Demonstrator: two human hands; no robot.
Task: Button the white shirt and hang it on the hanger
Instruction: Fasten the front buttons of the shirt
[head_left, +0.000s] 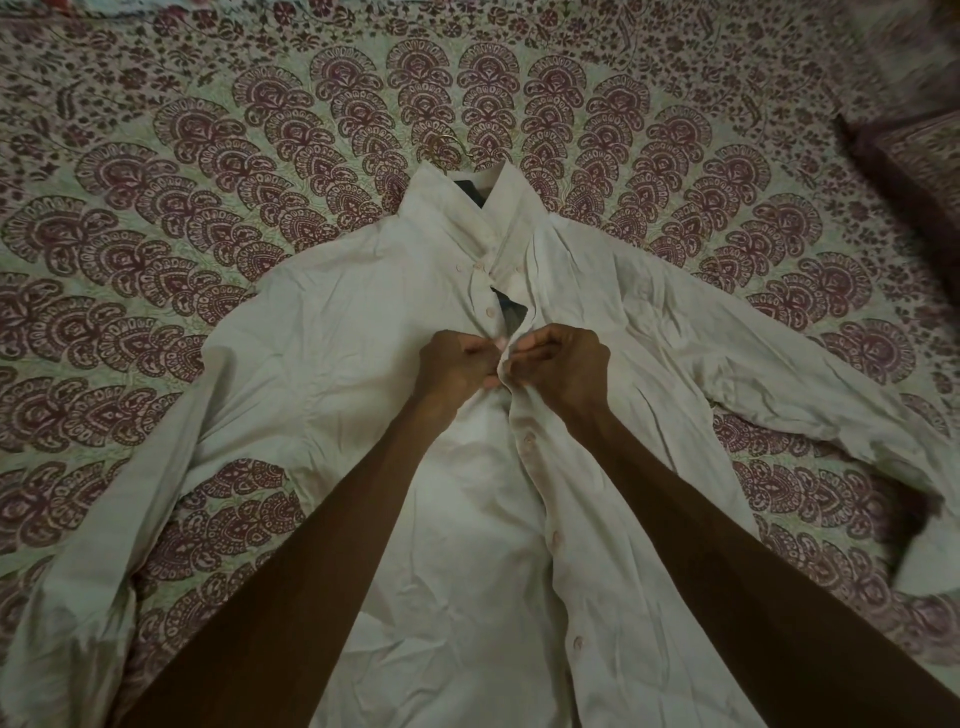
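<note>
A white long-sleeved shirt (332, 364) lies face up on the bed, collar away from me, sleeves spread to both sides. My left hand (457, 366) pinches the left front edge at chest height. My right hand (563, 366) pinches the right edge right beside it, the two hands almost touching over the placket. Below my hands several buttons down the placket are closed. Above them the front gapes open, and a dark lining shows through the gap. A thin hanger hook (451, 143) pokes out above the collar; the rest of the hanger is hidden inside the shirt.
A patterned maroon and pale bedspread (156, 218) covers the whole surface under the shirt. A matching pillow (914, 161) lies at the far right edge. The right sleeve (831, 395) is bunched near the bed's right side.
</note>
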